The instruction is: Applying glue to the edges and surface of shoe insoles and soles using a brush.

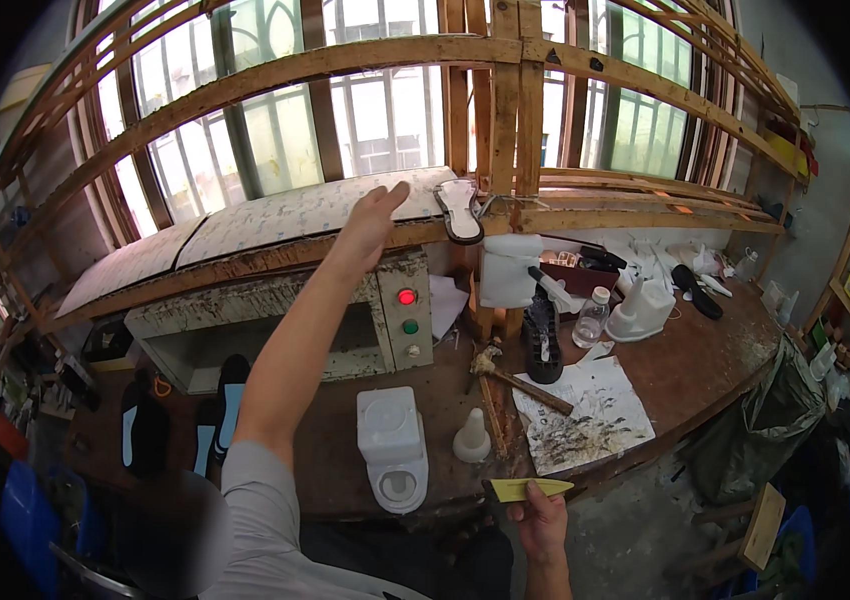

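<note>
My left hand [373,222] is stretched far forward over the long padded shelf top [285,213], with one finger extended and nothing visible in its grasp. Just right of it, a white sole-shaped piece with a dark edge [460,211] leans on the shelf's edge. Low and near me, my right hand [542,522] is closed around a flat yellow tapered piece with a dark left end [533,490]; its exact kind is unclear. This piece is held in front of the workbench [465,475], close to a paint-stained white sheet [585,415].
A hammer [535,392] lies partly on the sheet beside a dark shoe sole [543,345]. A clear bottle [592,318] stands behind. Nearer are a white plastic container [392,450] and a cone-shaped pot [472,437]. Under the shelf sits a box with lit buttons [406,312]. Insoles [232,400] lie left.
</note>
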### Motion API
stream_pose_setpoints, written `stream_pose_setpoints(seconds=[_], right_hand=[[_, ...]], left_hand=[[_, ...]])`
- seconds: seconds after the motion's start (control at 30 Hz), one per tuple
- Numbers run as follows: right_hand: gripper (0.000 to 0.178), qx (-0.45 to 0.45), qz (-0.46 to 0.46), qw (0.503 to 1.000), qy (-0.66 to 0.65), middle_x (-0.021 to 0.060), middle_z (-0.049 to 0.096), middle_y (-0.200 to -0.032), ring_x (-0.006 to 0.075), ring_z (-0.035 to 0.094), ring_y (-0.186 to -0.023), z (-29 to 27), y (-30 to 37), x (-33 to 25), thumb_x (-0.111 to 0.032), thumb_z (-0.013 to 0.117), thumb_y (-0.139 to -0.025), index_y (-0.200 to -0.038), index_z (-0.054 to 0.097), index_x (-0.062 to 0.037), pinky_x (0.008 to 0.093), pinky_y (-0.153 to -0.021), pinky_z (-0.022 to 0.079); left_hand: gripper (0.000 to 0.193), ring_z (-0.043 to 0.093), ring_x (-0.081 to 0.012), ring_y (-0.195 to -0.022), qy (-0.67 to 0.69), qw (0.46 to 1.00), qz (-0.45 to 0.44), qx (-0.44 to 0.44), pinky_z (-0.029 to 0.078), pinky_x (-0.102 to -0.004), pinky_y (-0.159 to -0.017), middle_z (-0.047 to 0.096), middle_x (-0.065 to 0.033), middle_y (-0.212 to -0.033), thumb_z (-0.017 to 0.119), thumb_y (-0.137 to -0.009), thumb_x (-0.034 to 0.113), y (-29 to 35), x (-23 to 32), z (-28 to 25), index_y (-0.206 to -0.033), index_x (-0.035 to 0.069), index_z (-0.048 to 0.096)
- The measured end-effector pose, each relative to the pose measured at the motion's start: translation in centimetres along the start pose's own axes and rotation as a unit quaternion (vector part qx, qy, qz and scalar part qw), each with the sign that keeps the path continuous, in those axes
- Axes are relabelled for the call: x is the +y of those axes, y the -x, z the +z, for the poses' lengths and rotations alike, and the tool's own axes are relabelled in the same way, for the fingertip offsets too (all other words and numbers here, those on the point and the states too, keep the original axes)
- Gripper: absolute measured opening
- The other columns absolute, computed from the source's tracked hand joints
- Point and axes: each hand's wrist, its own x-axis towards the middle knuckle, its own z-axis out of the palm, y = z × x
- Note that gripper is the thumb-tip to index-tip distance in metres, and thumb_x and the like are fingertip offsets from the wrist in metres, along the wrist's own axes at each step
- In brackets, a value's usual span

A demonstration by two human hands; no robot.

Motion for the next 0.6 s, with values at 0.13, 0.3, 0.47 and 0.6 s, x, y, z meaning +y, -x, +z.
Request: stream_pose_setpoints(seconds=[0.13, 0.3, 0.47, 0.6], right_hand=[[0.009, -0.027, 0.027, 0.999, -0.004, 0.0056, 0.065, -0.080, 0.0132, 0.056, -0.058, 0.9, 1.0, 2.0, -0.012, 0.060, -0.090, -0.090, 0.062, -0.0031, 0.0274, -0.051, 0.044], [0.010, -0.045, 0.072, 0.996, 0.022, 0.0050, 0.064, -0.078, 0.0127, 0.054, -0.057, 2.7, 3.4, 4.4, -0.014, 0.062, -0.089, -0.089, 0.063, -0.0039, 0.0283, -0.051, 0.043], [0.017, -0.005, 0.050, 0.998, 0.033, 0.0070, 0.064, -0.085, 0.0138, 0.055, -0.058, 3.7, 3.8, 5.7, -0.016, 0.061, -0.090, -0.101, 0.060, -0.0029, 0.0284, -0.053, 0.045], [0.022, -0.013, -0.063, 0.981, 0.181, 0.0087, 0.065, -0.084, 0.0155, 0.062, -0.063, 5.6, 3.4, 5.1, -0.020, 0.056, -0.093, -0.102, 0.059, -0.0003, 0.0272, -0.056, 0.050]], left_hand=[[0.059, 0.043, -0.0247, -0.125, 0.019, 0.998, 0.006, -0.062, 0.037, -0.0355, -0.102, 0.044, -0.0171, -0.135, 0.056, -0.093, 0.030, 10.0, 0.7, -11.9, -0.136, -0.005, 0.036], [0.053, 0.056, -0.0229, -0.107, 0.067, 0.993, -0.066, 0.066, 0.047, -0.0340, -0.090, 0.054, -0.0142, -0.120, 0.059, -0.091, 0.031, 20.9, -3.4, -24.4, -0.130, -0.003, 0.045], [0.055, 0.057, -0.0215, -0.105, 0.039, 0.988, -0.096, 0.118, 0.048, -0.0322, -0.087, 0.056, -0.0141, -0.117, 0.060, -0.090, 0.033, 25.6, -6.6, -27.3, -0.129, -0.003, 0.045], [0.047, 0.057, -0.0205, -0.105, 0.067, 0.992, -0.064, 0.091, 0.045, -0.0323, -0.091, 0.057, -0.0145, -0.117, 0.058, -0.092, 0.027, 27.7, -5.8, -22.9, -0.125, -0.005, 0.047]])
